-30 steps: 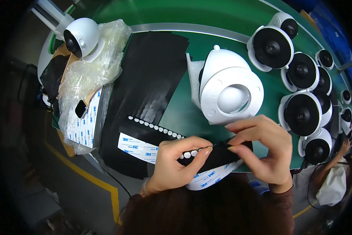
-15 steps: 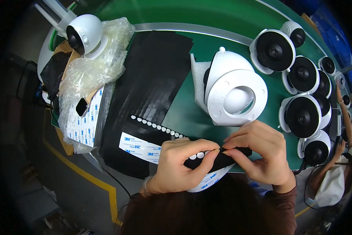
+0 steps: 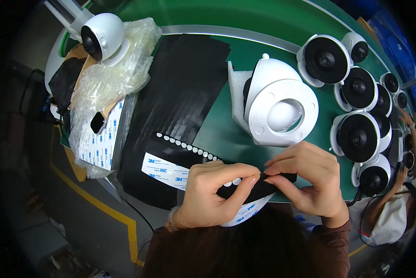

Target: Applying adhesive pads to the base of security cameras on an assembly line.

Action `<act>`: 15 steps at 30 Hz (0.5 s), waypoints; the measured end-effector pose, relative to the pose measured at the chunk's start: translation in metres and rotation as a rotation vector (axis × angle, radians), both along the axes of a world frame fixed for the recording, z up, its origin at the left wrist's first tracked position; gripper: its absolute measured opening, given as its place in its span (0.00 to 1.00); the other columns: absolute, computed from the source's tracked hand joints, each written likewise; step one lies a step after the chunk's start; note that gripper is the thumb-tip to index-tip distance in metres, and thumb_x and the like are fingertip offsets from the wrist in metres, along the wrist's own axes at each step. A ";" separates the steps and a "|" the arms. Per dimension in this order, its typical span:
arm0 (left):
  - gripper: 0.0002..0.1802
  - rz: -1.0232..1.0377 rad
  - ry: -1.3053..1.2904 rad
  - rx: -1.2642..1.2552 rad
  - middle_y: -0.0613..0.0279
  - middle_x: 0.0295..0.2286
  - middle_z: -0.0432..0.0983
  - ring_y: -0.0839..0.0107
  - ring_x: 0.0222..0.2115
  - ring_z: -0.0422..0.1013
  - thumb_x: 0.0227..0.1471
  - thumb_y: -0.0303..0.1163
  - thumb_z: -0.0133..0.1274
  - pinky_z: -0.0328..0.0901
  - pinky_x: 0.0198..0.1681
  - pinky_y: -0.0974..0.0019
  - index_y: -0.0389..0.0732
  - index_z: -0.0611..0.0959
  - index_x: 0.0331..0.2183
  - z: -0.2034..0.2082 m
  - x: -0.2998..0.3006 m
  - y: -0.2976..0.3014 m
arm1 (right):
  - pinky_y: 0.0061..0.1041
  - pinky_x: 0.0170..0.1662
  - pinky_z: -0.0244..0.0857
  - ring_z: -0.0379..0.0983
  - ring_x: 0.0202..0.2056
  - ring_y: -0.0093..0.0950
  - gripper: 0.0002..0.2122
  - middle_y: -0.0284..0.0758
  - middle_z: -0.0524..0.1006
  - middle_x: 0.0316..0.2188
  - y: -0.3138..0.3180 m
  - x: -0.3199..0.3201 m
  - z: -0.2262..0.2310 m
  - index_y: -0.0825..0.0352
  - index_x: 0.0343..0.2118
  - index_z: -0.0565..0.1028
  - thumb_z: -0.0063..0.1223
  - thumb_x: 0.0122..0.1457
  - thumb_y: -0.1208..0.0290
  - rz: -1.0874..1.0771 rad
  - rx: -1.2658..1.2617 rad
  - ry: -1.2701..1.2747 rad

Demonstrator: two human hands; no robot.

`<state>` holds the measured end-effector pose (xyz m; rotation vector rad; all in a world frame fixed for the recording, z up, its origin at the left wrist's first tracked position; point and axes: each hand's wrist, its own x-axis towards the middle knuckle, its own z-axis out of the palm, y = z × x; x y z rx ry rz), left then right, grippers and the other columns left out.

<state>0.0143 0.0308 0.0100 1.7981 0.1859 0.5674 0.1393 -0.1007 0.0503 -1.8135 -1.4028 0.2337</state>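
My left hand (image 3: 212, 192) and my right hand (image 3: 307, 180) meet fingertip to fingertip over a black sheet (image 3: 285, 178), each with thumb and forefinger pinched together. Something small and dark may sit between the fingertips; I cannot make it out. White round dots (image 3: 236, 181) show in the gap under my left fingers. Left of that hand, a longer row of white dots (image 3: 189, 148) runs along a black sheet, beside white backing paper with blue print (image 3: 165, 171). Just beyond my hands a white dome-shaped device (image 3: 277, 74) leans on white foam (image 3: 238, 90), its ring base tilted toward me.
Several white devices with round black fronts (image 3: 357, 134) crowd the right side. Black sheets (image 3: 180, 78) cover the middle left. Bubble wrap (image 3: 110, 83), a square-faced watch (image 3: 97, 123) and another white device (image 3: 108, 34) are at left. A co-worker's arm (image 3: 395, 185) reaches in at far right.
My hands keep almost the same pinch, with only a slight shift of the fingers. The view has shifted a little. The co-worker's arm at far right has moved.
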 end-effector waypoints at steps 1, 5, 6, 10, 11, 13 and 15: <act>0.03 -0.022 0.021 0.006 0.57 0.19 0.75 0.71 0.16 0.70 0.40 0.20 0.53 0.61 0.20 0.75 0.32 0.79 0.24 0.002 -0.001 0.001 | 0.23 0.28 0.66 0.72 0.26 0.28 0.07 0.32 0.75 0.24 0.000 0.001 0.000 0.67 0.23 0.75 0.60 0.38 0.80 0.015 0.007 -0.014; 0.02 -0.047 0.016 0.024 0.59 0.18 0.75 0.69 0.14 0.69 0.40 0.21 0.54 0.60 0.18 0.74 0.35 0.79 0.23 0.000 0.001 0.002 | 0.23 0.28 0.66 0.72 0.26 0.28 0.07 0.32 0.75 0.23 -0.002 0.002 0.000 0.66 0.23 0.75 0.60 0.38 0.79 0.043 0.009 -0.006; 0.02 -0.046 0.017 0.025 0.59 0.18 0.75 0.69 0.14 0.69 0.40 0.21 0.54 0.60 0.18 0.74 0.35 0.79 0.23 0.001 0.001 0.002 | 0.23 0.28 0.66 0.72 0.26 0.28 0.07 0.32 0.75 0.23 -0.003 0.003 0.000 0.66 0.23 0.75 0.60 0.38 0.79 0.044 0.010 -0.005; 0.01 -0.095 0.036 -0.027 0.60 0.17 0.74 0.70 0.14 0.69 0.40 0.21 0.53 0.60 0.18 0.74 0.36 0.79 0.23 0.000 0.004 0.002 | 0.23 0.29 0.66 0.72 0.26 0.30 0.06 0.33 0.75 0.23 -0.004 0.009 0.002 0.66 0.23 0.75 0.59 0.39 0.79 0.086 -0.049 0.069; 0.01 -0.098 0.045 -0.038 0.60 0.17 0.74 0.71 0.15 0.69 0.40 0.21 0.53 0.60 0.19 0.75 0.36 0.79 0.23 0.000 0.005 0.002 | 0.23 0.29 0.66 0.72 0.26 0.30 0.06 0.33 0.74 0.23 -0.004 0.010 0.002 0.66 0.23 0.75 0.59 0.39 0.79 0.085 -0.059 0.091; 0.01 -0.102 0.050 -0.060 0.59 0.17 0.74 0.72 0.15 0.70 0.41 0.21 0.53 0.60 0.19 0.75 0.36 0.78 0.23 0.001 0.005 0.001 | 0.23 0.30 0.66 0.72 0.27 0.30 0.05 0.34 0.75 0.24 -0.004 0.014 0.001 0.67 0.23 0.75 0.58 0.40 0.80 0.094 -0.055 0.141; 0.01 -0.051 0.072 -0.069 0.59 0.18 0.74 0.74 0.16 0.70 0.41 0.20 0.53 0.61 0.20 0.76 0.35 0.78 0.23 0.005 0.004 0.000 | 0.22 0.32 0.66 0.73 0.28 0.30 0.04 0.36 0.76 0.26 -0.006 0.014 0.003 0.68 0.23 0.74 0.56 0.41 0.81 0.068 -0.021 0.264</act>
